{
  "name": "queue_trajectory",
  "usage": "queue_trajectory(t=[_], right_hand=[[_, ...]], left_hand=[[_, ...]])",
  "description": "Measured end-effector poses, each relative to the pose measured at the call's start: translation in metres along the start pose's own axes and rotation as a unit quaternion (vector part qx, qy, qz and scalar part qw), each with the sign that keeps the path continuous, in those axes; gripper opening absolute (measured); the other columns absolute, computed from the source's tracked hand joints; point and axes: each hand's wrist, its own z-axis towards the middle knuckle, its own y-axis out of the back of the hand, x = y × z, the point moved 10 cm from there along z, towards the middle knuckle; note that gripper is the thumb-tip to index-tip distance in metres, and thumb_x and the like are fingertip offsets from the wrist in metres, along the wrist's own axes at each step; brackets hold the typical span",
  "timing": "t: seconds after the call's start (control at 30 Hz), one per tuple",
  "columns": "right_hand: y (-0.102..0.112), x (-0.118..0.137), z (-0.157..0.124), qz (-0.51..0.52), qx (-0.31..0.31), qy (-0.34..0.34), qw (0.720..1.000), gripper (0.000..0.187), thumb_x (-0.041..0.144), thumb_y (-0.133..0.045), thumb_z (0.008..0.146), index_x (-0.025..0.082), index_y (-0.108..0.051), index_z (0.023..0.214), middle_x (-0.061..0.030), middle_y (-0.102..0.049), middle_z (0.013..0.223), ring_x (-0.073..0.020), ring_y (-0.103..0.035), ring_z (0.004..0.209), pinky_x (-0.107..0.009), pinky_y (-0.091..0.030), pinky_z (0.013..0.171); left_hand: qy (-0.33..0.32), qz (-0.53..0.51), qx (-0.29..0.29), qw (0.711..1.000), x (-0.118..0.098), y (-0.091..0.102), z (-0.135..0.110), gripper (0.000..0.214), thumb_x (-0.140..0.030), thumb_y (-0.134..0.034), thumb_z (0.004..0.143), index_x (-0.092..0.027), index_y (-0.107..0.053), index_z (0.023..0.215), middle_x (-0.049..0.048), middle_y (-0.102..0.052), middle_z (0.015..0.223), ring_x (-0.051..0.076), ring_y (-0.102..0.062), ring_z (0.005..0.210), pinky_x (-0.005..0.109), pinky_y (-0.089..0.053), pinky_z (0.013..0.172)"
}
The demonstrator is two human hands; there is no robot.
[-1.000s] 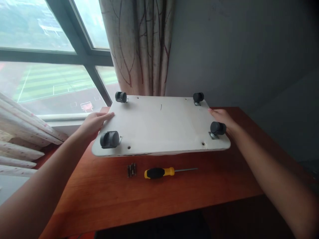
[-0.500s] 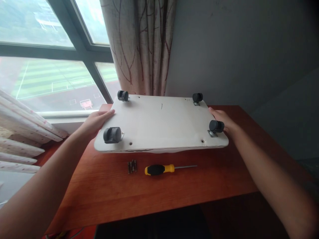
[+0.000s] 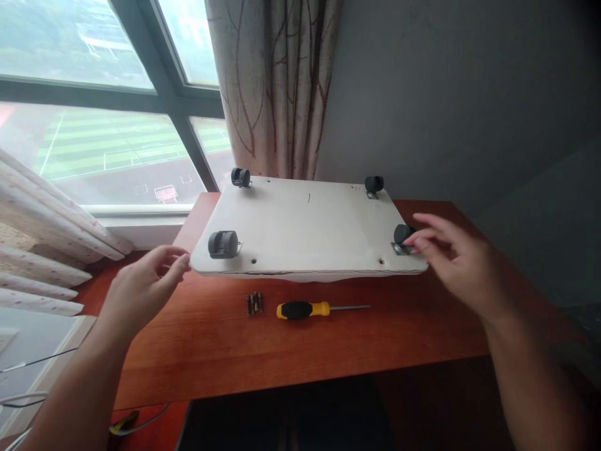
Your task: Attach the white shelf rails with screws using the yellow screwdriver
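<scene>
White board (image 3: 312,232) lies with 4 casters (image 3: 223,244) facing up

In the head view, the board rests on the brown tabletop (image 3: 300,351), hiding the middle of its far edge. 1 caster stands near each of the board's 4 corners. The left hand (image 3: 145,282) is at the board's near left corner, fingers loosely curled and released; whether a fingertip touches the corner, I cannot tell. The right hand (image 3: 457,257) has its fingers parted and slightly bent, clasping nothing, at the near right caster; contact is unclear. Between the board and the tabletop's near edge lie a small cluster of screws (image 3: 254,303) and, just right of it, 1 yellow-and-black screwdriver (image 3: 300,311), its shaft pointing towards the tabletop's right edge.
</scene>
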Motion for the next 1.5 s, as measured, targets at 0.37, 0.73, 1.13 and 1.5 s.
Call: queue_trajectory(t=[0.37, 0.73, 1.13, 1.5], right_hand=[[-0.176, 0.121, -0.078, -0.061, 0.247, 0.174, 0.951, 0.025, 0.026, -0.063, 0.091, 0.022, -0.064, 0.116, -0.0064, -0.066, 0.117, -0.0223, -0.061, 0.107, -0.039, -0.054, 0.093], [-0.201, 0.130, -0.086, -0.126, 0.247, 0.177, 0.944, 0.026, 0.020, -0.061, 0.092, 0.022, -0.061, 0.118, -0.0070, -0.064, 0.111, -0.0222, -0.058, 0.101, -0.036, -0.049, 0.085], [-0.213, 0.125, -0.085, -0.134, 0.224, 0.179, 0.949, 0.029, 0.016, -0.054, 0.096, 0.021, -0.059, 0.123, -0.0079, -0.067, 0.109, -0.0210, -0.061, 0.100, -0.034, -0.048, 0.084], [-0.209, 0.127, -0.088, -0.136, 0.221, 0.187, 0.947, 0.030, 0.013, -0.051, 0.096, 0.023, -0.060, 0.123, -0.0074, -0.066, 0.110, -0.0206, -0.062, 0.100, -0.032, -0.048, 0.081]], left_hand=[[-0.076, 0.060, 0.161, 0.982, -0.063, -0.089, -0.059, 0.026, -0.043, -0.046, 0.089, -0.026, -0.061, 0.101, 0.0027, -0.072, 0.096, 0.023, -0.068, 0.085, 0.029, -0.042, 0.068], [-0.056, 0.129, 0.164, 0.976, -0.080, -0.097, -0.063, 0.028, -0.046, -0.041, 0.094, -0.023, -0.058, 0.089, 0.0065, -0.069, 0.102, 0.024, -0.067, 0.081, 0.029, -0.033, 0.058], [-0.059, 0.146, 0.153, 0.976, -0.077, -0.097, -0.069, 0.022, -0.040, -0.040, 0.095, -0.024, -0.055, 0.093, 0.0064, -0.067, 0.105, 0.025, -0.067, 0.084, 0.030, -0.033, 0.060], [-0.032, 0.211, 0.136, 0.968, -0.077, -0.091, -0.076, 0.030, -0.047, -0.036, 0.098, -0.022, -0.054, 0.096, 0.0091, -0.067, 0.107, 0.029, -0.068, 0.088, 0.032, -0.032, 0.057]])
